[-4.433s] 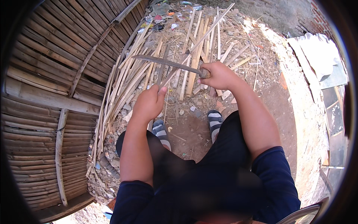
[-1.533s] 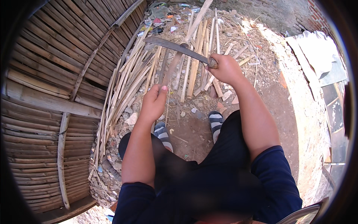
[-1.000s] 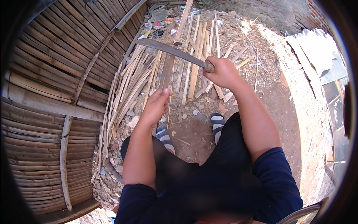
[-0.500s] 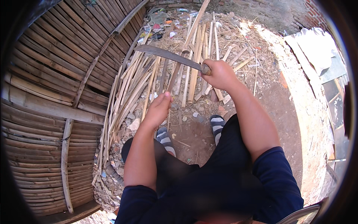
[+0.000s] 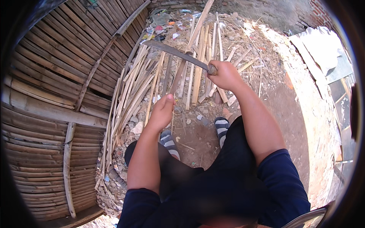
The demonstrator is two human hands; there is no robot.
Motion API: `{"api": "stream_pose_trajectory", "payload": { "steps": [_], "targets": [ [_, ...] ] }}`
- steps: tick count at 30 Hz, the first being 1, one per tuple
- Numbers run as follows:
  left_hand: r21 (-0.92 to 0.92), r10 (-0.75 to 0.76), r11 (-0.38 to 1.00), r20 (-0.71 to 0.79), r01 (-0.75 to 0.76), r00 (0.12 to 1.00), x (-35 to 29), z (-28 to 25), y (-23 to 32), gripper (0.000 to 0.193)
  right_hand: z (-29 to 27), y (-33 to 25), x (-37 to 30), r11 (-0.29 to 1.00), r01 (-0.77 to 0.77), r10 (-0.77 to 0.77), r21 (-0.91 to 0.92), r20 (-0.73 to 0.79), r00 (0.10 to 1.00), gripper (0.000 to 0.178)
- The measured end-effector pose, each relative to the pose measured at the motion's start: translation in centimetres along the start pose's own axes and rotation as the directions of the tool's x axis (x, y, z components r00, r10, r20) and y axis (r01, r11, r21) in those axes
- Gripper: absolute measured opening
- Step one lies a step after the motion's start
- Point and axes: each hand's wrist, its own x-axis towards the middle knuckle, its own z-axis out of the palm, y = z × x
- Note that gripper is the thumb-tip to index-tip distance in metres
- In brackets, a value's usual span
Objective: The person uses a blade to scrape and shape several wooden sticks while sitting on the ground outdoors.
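Note:
My left hand (image 5: 162,111) is closed around the near end of a long bamboo strip (image 5: 176,79), thumb along its top. The strip slants up and away to the right; its near part is dark brown, its far part paler. In my right hand (image 5: 225,75) is the handle of a machete (image 5: 163,47), its long dark blade pointing left and slightly away. The blade crosses the strip near a dark node; whether it bites into it I cannot tell. Beneath lie several pale bamboo strips (image 5: 199,81) on the ground.
A slatted bamboo wall (image 5: 49,57) rises at my left, with a pile of thin strips (image 5: 123,95) along its foot. Scraps of litter (image 5: 159,28) lie at the far end before a brick wall (image 5: 321,14). A white sack (image 5: 321,47) is at the far right. My sandalled feet (image 5: 221,131) stand on dirt.
The machete's tip has swung a little away and to the right, and the blade now crosses the bamboo strip slightly farther up, at the node. My left hand has barely moved.

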Motion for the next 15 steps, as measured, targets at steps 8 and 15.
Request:
{"api": "stream_pose_trajectory", "payload": {
  "steps": [8, 15],
  "targets": [
    [-0.022, 0.113, 0.993, -0.013, -0.113, 0.994, 0.3, 0.6, -0.5, 0.04, 1.1, -0.3, -0.3, 0.793, -0.226, 0.044, 0.566, 0.317, 0.947, 0.043],
    [0.038, 0.121, 0.992, -0.03, -0.12, 0.992, 0.0, 0.5, -0.1, 0.04, 1.1, -2.5, -1.1, 0.964, 0.263, -0.263, 0.029, 0.031, 0.964, 0.039]
  ]
}}
